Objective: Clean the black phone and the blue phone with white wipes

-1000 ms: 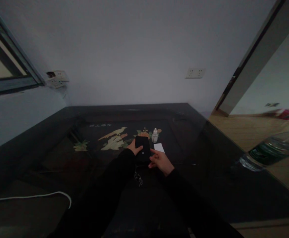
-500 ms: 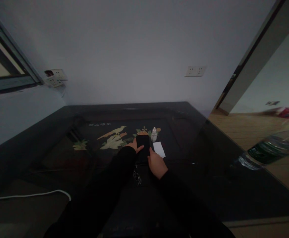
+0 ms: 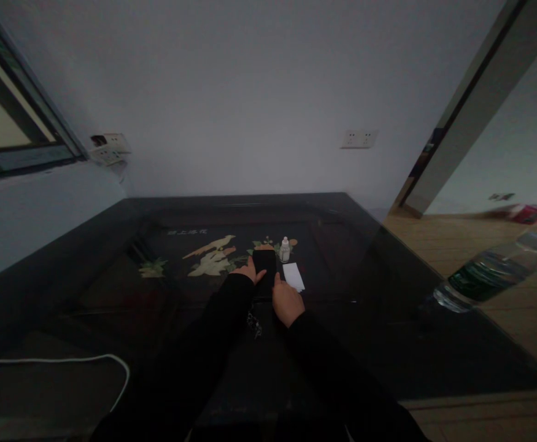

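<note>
Table top (image 3: 378, 276), black: one row of four pale Chinese characters (image 3: 186, 232), beyond the bird motif (image 3: 213, 247); second legible as 上, last as 花; first and third too blurred for certainty; clear bottle (image 3: 521, 261): green label (image 3: 475, 279), pale marks too small to read.

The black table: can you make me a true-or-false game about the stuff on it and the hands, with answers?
1. The left hand touches the flat black thing. True.
2. The paper is red. False: the paper is white.
3. The little bottle stands upright. True.
4. The right hand holds the big bottle. False: the big bottle is apart from the right hand.
5. A bird picture decorates the table. True.
</note>
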`<state>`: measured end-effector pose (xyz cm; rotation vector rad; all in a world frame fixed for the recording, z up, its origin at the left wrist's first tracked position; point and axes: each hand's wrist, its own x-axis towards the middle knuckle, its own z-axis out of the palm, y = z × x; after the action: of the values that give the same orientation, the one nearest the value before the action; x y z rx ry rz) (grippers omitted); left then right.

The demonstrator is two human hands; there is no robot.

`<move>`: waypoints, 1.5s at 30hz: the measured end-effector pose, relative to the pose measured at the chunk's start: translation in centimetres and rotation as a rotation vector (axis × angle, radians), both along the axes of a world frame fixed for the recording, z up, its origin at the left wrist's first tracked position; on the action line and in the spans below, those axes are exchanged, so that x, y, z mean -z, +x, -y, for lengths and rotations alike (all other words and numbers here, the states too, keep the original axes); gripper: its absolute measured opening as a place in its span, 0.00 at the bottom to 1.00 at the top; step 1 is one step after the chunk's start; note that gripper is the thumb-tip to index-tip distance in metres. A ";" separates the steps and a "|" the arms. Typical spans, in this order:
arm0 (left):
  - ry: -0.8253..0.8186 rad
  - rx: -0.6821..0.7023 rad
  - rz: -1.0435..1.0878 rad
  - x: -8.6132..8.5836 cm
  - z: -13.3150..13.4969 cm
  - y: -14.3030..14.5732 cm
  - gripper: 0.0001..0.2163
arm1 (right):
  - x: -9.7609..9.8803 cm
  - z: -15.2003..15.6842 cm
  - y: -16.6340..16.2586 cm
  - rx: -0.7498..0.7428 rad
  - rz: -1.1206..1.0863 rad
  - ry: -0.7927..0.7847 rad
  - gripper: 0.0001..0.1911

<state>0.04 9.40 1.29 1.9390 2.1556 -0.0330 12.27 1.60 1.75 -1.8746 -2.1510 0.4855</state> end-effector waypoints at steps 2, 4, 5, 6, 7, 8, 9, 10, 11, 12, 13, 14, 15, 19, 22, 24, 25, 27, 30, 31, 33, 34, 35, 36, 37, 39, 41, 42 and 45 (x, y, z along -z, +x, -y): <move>0.044 -0.009 0.023 0.2 0.5 -0.5 0.39 | -0.4 -0.5 1.0 -0.036 -0.025 0.031 0.24; 0.104 0.016 0.063 0.3 1.3 -1.4 0.38 | -1.1 -1.6 3.0 -0.088 -0.067 0.078 0.22; 0.143 0.048 0.090 0.4 1.8 -2.0 0.35 | -1.5 -2.4 4.2 -0.110 -0.090 0.108 0.21; 0.187 0.107 0.126 0.5 2.4 -2.7 0.31 | -1.8 -3.1 5.5 -0.119 -0.107 0.138 0.20; 0.238 0.178 0.159 0.6 3.0 -3.3 0.28 | -2.0 -3.9 6.8 -0.129 -0.118 0.167 0.20; 0.286 0.244 0.184 0.8 3.6 -3.8 0.26 | -2.0 -4.5 8.1 -0.148 -0.124 0.188 0.20; 0.326 0.308 0.203 1.1 4.2 -4.3 0.26 | -1.8 -4.9 9.1 -0.180 -0.127 0.201 0.20; 0.356 0.362 0.216 1.5 4.6 -4.6 0.28 | -1.5 -5.2 9.9 -0.219 -0.125 0.207 0.20; 0.375 0.404 0.225 1.8 4.9 -4.8 0.30 | -0.9 -5.3 10.5 -0.254 -0.118 0.205 0.21; 0.385 0.440 0.230 2.2 5.1 -4.8 0.33 | -0.3 -5.3 10.8 -0.287 -0.106 0.192 0.22; 0.371 0.462 0.217 2.6 5.2 -4.8 0.36 | 0.4 -5.2 10.9 -0.311 -0.091 0.176 0.23; 0.329 0.459 0.201 2.9 5.2 -4.6 0.36 | 1.0 -5.1 10.9 -0.328 -0.076 0.162 0.23; 0.294 0.464 0.192 3.1 5.1 -4.5 0.36 | 1.6 -4.9 10.7 -0.338 -0.061 0.151 0.23; 0.235 0.449 0.178 2.9 5.1 -3.7 0.36 | 2.4 -4.7 9.8 -0.352 -0.023 0.134 0.23; 0.213 0.430 0.171 2.3 5.2 -3.5 0.36 | 2.2 -4.8 9.2 -0.368 -0.007 0.131 0.23; 0.198 0.425 0.169 1.9 5.4 -3.4 0.36 | 2.1 -4.8 9.0 -0.374 -0.002 0.131 0.23; 0.190 0.425 0.170 1.7 5.4 -3.4 0.36 | 2.1 -4.8 8.9 -0.376 -0.001 0.132 0.23; 0.177 0.421 0.171 1.5 5.5 -3.4 0.36 | 2.2 -4.7 8.7 -0.376 -0.007 0.135 0.24; 0.148 0.425 0.171 1.3 5.5 -3.4 0.36 | 2.5 -4.5 8.5 -0.370 -0.033 0.149 0.24; 0.143 0.427 0.170 1.3 5.5 -3.4 0.36 | 2.6 -4.4 8.4 -0.365 -0.047 0.155 0.23; 0.149 0.426 0.168 1.3 5.5 -3.4 0.36 | 2.6 -4.1 8.4 -0.346 -0.083 0.171 0.23; 0.160 0.423 0.167 1.4 5.6 -3.4 0.36 | 2.5 -4.1 8.4 -0.331 -0.105 0.182 0.23; 0.173 0.419 0.167 1.5 5.6 -3.4 0.35 | 2.4 -4.2 8.4 -0.310 -0.131 0.196 0.23; 0.184 0.413 0.166 1.5 5.6 -3.4 0.35 | 2.3 -4.4 8.5 -0.280 -0.161 0.214 0.23; 0.191 0.410 0.166 1.6 5.6 -3.4 0.35 | 2.2 -4.8 8.5 -0.239 -0.193 0.235 0.23; 0.196 0.408 0.168 1.7 5.7 -3.4 0.35 | 2.2 -6.2 8.5 -0.133 -0.259 0.275 0.25; 0.202 0.403 0.168 1.9 5.7 -3.4 0.35 | 2.3 -7.9 8.1 -0.032 -0.320 0.298 0.27; 0.209 0.401 0.169 2.0 5.6 -3.4 0.35 | 2.5 -8.7 7.8 0.002 -0.348 0.303 0.28; 0.235 0.413 0.170 2.3 5.5 -3.5 0.35 | 3.0 -10.6 6.8 0.032 -0.415 0.300 0.25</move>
<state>-3.49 3.86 -1.00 2.3906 1.6863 0.3127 19.05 12.16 -1.22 -1.4915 -1.8032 0.4667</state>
